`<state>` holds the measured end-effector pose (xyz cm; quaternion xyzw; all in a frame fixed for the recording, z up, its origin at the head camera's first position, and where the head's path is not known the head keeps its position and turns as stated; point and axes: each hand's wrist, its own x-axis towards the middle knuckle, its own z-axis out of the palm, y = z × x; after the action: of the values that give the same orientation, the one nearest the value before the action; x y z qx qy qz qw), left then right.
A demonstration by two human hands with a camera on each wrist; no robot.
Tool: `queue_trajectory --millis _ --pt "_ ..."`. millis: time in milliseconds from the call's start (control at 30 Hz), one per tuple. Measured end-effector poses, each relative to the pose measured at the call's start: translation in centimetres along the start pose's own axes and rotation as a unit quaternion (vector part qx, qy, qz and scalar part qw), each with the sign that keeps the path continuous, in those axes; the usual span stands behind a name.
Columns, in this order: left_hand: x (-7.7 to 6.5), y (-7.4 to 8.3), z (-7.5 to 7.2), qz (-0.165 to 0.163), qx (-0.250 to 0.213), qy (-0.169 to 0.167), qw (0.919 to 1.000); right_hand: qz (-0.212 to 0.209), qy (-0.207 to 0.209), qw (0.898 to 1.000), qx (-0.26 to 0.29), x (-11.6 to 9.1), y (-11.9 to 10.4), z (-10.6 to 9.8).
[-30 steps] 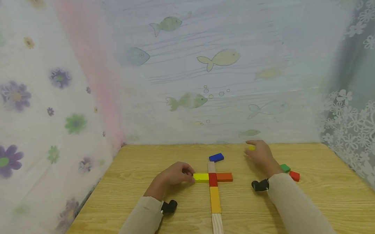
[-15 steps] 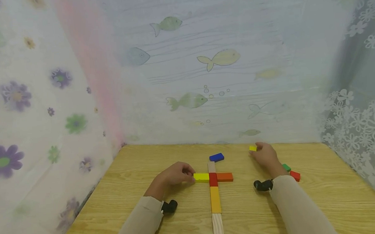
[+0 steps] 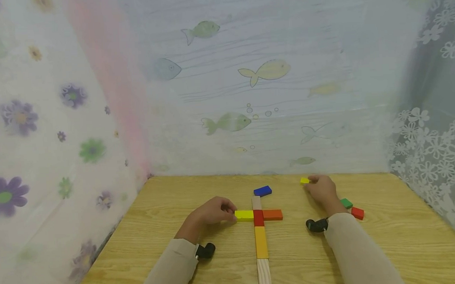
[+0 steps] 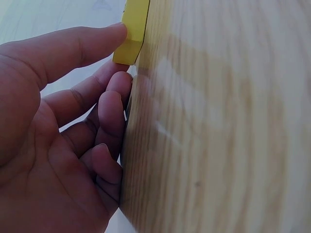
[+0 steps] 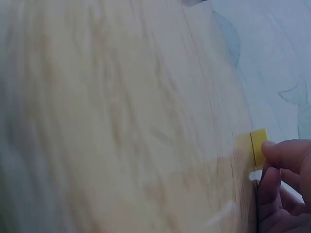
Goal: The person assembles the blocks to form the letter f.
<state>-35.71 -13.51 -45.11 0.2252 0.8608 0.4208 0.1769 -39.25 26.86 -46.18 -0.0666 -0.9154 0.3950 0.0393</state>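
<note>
Well, the left hand [image 3: 214,210] had its grip pinched on the outer end of a yellow block [image 3: 244,216], which lay on the counter [image 3: 179,271] touching a dark red block [image 3: 258,218]. Near the back edge, the right hand [image 3: 323,190] pinched a second yellow block [image 3: 304,181] in its grip. A blue block [image 3: 262,191] lay between the two yellow ones, apart from both.

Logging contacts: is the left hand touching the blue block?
No, the left hand pinches a yellow block; the blue block lies apart.
</note>
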Motion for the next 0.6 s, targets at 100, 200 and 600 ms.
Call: queue_trajectory --millis 100,200,600 --pt "-0.08 0.13 -0.03 -0.001 -0.002 0.0 1.0 0.002 0.007 1.0 -0.003 0.2 0.07 0.05" --pt "-0.19 0.3 -0.06 -0.001 -0.002 -0.001 1.0 -0.001 0.012 1.0 -0.01 0.29 0.18 0.16" --pt "-0.25 0.4 -0.1 0.001 0.004 0.004 1.0 -0.03 0.028 0.999 -0.032 0.47 0.23 0.51"
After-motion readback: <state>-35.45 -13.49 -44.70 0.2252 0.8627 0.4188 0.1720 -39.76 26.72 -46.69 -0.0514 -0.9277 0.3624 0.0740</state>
